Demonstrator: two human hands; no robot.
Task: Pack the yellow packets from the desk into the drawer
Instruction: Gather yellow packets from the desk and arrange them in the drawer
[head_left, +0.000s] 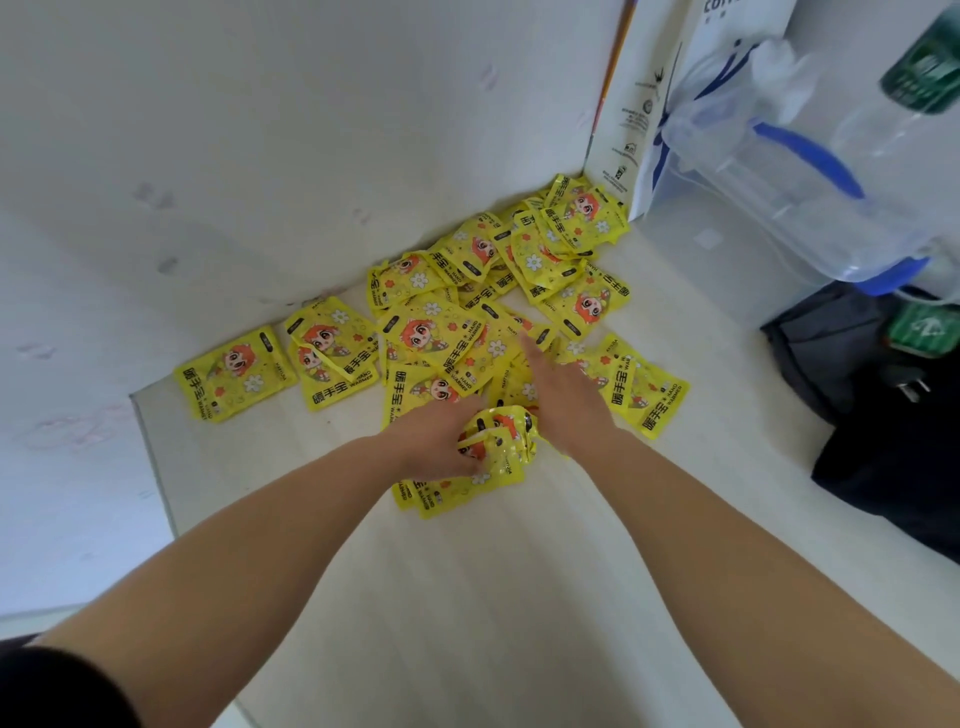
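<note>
Several yellow hand-warmer packets (431, 332) with a red-haired cartoon figure lie scattered across the white desk (467, 597), from the far wall corner toward me. My left hand (441, 441) is closed on a small bunch of packets (501, 441) at the near edge of the pile. My right hand (563, 389) lies flat on the pile just to the right, fingers stretched forward over loose packets. One packet (234, 371) lies apart at the left. No drawer is in view.
A white carton (634, 104) stands in the far corner. A clear plastic jug with blue handle (810, 171) and a green-labelled bottle (924, 78) are at the right. A black bag (883, 415) rests on the desk's right side. White wall runs along the left.
</note>
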